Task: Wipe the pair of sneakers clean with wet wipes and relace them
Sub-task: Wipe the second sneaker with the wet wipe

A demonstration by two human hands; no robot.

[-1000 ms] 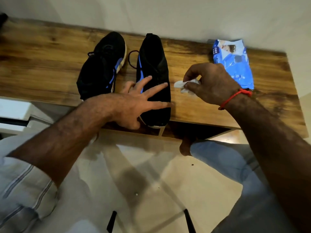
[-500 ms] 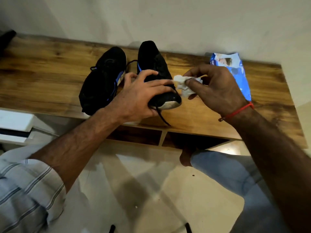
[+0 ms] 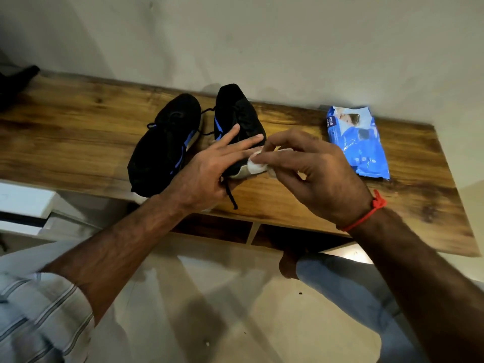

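two sneakers (image 3: 199, 137) side by side on the bench (image 3: 78, 142); wipes pack (image 3: 356, 142) to their right.

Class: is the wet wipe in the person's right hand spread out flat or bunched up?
Bunched up. The wet wipe shows as a small crumpled wad pinched in the right hand against the shoe's heel.

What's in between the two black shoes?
In the head view, a black shoelace loops across the gap between the left sneaker and the right sneaker, over bare wooden bench.
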